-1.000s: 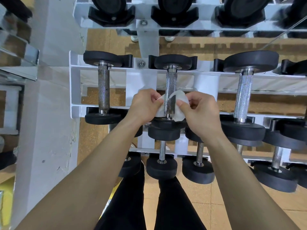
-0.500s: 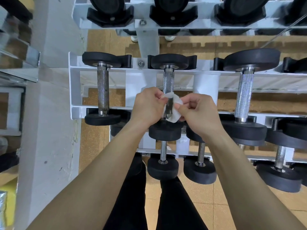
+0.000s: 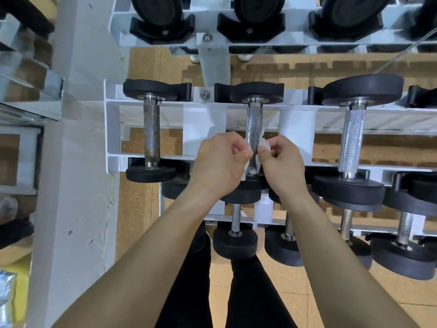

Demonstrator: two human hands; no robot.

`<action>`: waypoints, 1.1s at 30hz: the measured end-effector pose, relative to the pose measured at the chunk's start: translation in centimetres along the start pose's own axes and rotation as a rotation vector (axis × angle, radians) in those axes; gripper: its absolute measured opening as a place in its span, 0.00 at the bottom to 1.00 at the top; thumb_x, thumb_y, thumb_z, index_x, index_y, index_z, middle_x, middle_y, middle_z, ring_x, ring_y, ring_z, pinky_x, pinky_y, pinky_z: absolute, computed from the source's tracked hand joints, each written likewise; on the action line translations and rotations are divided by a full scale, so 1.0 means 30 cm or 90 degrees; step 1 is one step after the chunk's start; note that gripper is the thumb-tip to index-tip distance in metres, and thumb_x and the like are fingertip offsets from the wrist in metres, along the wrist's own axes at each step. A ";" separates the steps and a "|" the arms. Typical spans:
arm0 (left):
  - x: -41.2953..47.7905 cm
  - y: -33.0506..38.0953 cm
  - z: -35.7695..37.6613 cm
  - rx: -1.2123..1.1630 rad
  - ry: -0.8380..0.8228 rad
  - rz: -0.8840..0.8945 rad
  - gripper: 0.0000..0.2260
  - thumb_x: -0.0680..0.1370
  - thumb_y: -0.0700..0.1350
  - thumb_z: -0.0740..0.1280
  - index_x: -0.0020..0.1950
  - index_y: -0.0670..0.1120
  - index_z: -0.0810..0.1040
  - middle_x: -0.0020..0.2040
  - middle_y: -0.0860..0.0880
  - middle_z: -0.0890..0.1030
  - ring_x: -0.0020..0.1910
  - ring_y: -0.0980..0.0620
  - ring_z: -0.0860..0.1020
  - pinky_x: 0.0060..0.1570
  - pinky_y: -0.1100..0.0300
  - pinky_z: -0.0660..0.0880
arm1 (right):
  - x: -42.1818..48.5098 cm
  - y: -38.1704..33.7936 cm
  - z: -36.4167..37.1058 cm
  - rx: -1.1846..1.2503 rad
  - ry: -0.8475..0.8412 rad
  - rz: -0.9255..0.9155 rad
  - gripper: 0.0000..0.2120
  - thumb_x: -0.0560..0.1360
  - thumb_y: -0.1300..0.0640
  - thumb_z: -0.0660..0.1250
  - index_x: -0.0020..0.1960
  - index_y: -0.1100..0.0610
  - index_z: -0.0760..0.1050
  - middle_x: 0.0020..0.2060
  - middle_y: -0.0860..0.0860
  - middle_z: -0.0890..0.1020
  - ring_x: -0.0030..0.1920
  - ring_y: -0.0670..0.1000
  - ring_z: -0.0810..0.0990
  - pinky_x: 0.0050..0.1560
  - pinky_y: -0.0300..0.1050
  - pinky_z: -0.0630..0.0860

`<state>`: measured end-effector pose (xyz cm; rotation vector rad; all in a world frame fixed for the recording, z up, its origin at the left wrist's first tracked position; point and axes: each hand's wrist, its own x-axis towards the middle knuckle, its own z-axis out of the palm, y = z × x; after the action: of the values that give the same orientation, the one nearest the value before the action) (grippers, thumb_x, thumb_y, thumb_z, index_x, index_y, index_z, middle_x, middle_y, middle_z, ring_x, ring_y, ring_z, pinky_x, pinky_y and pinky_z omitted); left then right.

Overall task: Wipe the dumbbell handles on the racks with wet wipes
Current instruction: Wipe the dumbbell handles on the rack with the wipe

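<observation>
A white wet wipe (image 3: 263, 147) is wrapped around the near end of the middle dumbbell's knurled steel handle (image 3: 254, 125) on the white rack's (image 3: 113, 138) middle tier. My left hand (image 3: 218, 164) pinches the wipe's left side and my right hand (image 3: 282, 163) pinches its right side, both just above the dumbbell's near black head. The upper part of the handle is bare. The wipe's lower part is partly hidden between my hands.
A darker, tarnished dumbbell (image 3: 151, 136) lies to the left and a bigger, shiny one (image 3: 352, 138) to the right. More dumbbells sit on the tiers above (image 3: 250, 13) and below (image 3: 235, 240). A grey concrete pillar (image 3: 75, 185) stands at the left.
Both hands have slid the wipe down the handle toward me, to its near end, and the wipe has bunched smaller between them.
</observation>
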<state>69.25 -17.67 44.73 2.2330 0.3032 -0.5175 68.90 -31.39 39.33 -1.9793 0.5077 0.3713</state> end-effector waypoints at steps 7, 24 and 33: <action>-0.021 -0.018 -0.014 0.009 0.017 0.012 0.07 0.80 0.47 0.70 0.42 0.55 0.77 0.37 0.55 0.80 0.39 0.54 0.81 0.43 0.60 0.77 | 0.016 -0.005 0.010 -0.006 -0.014 0.008 0.05 0.80 0.56 0.66 0.45 0.51 0.75 0.35 0.43 0.79 0.35 0.41 0.76 0.40 0.40 0.70; 0.017 -0.030 0.018 0.063 0.058 -0.013 0.05 0.81 0.48 0.69 0.45 0.53 0.79 0.36 0.60 0.76 0.36 0.63 0.75 0.30 0.76 0.66 | -0.058 -0.041 0.012 0.078 0.017 0.019 0.07 0.77 0.59 0.70 0.42 0.49 0.78 0.35 0.46 0.83 0.38 0.49 0.83 0.46 0.52 0.82; 0.070 -0.045 0.044 0.095 0.057 -0.086 0.10 0.80 0.44 0.67 0.39 0.54 0.75 0.44 0.50 0.81 0.42 0.52 0.79 0.32 0.64 0.68 | -0.106 -0.072 -0.059 0.092 -0.008 0.000 0.06 0.77 0.58 0.72 0.42 0.51 0.80 0.32 0.46 0.81 0.35 0.49 0.81 0.43 0.50 0.81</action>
<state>70.25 -17.69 42.09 2.3959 0.4780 -0.5267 67.32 -31.52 43.24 -1.8370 0.5119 0.3382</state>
